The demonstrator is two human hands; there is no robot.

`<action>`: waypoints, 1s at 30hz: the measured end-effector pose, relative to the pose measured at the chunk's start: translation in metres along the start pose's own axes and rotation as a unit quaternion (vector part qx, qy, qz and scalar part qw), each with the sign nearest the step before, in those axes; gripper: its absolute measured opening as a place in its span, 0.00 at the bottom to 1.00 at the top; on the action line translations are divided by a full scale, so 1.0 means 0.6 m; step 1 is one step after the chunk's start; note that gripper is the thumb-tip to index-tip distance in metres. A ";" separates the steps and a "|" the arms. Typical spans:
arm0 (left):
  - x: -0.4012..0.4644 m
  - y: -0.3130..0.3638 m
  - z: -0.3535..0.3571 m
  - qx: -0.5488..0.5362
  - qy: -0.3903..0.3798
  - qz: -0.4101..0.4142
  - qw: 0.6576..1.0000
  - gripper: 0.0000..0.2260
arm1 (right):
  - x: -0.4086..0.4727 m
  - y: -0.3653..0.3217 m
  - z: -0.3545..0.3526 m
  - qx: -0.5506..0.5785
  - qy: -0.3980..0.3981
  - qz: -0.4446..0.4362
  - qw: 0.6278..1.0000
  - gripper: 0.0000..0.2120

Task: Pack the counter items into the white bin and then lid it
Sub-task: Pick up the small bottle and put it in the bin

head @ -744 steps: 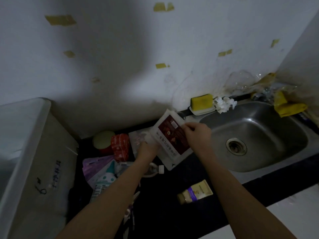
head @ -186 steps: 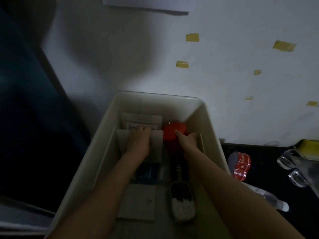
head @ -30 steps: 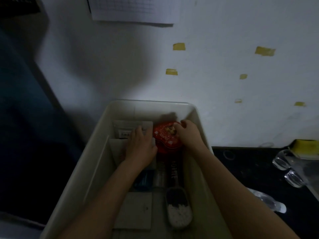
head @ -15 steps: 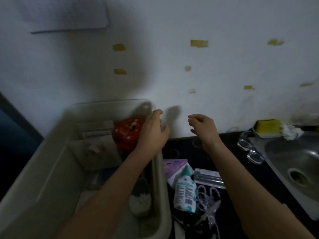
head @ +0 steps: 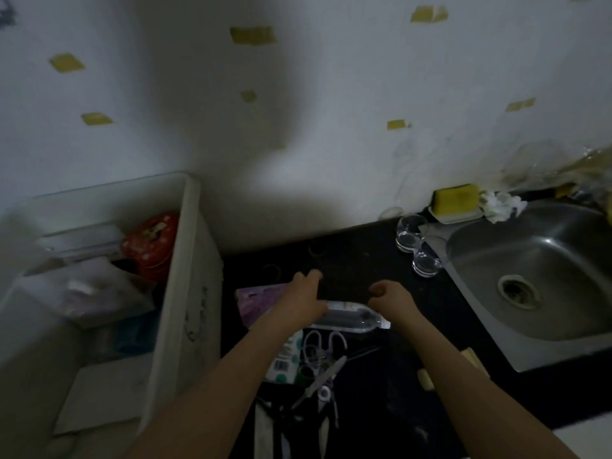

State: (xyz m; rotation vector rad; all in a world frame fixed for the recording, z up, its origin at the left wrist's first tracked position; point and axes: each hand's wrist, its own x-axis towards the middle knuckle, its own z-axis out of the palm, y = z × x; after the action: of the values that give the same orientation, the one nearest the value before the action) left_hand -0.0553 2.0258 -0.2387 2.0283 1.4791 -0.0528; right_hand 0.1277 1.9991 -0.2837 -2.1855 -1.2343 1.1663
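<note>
The white bin (head: 185, 293) stands at the left of the black counter (head: 364, 260). Inside it a red tin (head: 150, 241) leans against the right wall beside white packets. On the counter lie a purple packet (head: 256, 301), a clear flat pouch (head: 351, 319), a white bottle with teal dots (head: 284, 362) and purple-handled scissors (head: 323, 352). My left hand (head: 303, 301) hovers over the purple packet and the pouch's left end, fingers loosely spread, holding nothing. My right hand (head: 392, 299) hangs above the pouch's right end, fingers curled, with nothing in it.
Two clear glasses (head: 415, 248) stand near the steel sink (head: 543, 276) at the right. A yellow sponge (head: 457, 197) on a dish sits against the wall. A small cream tube (head: 425, 379) lies near my right forearm. The counter's front edge is at the lower right.
Both hands left the bin and the red tin, swung right and dropped down over the counter items. The view turned right toward the sink.
</note>
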 end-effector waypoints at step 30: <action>0.098 -0.036 0.086 -0.133 0.053 -0.113 0.983 0.19 | 0.058 -0.096 -0.001 0.238 -0.076 -0.142 0.958 0.15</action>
State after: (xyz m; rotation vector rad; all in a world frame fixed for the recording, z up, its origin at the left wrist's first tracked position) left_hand -0.0359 2.0537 -0.3123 1.6681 1.6788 0.1545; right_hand 0.1074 2.0596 -0.2625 -1.5395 -1.1319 1.3582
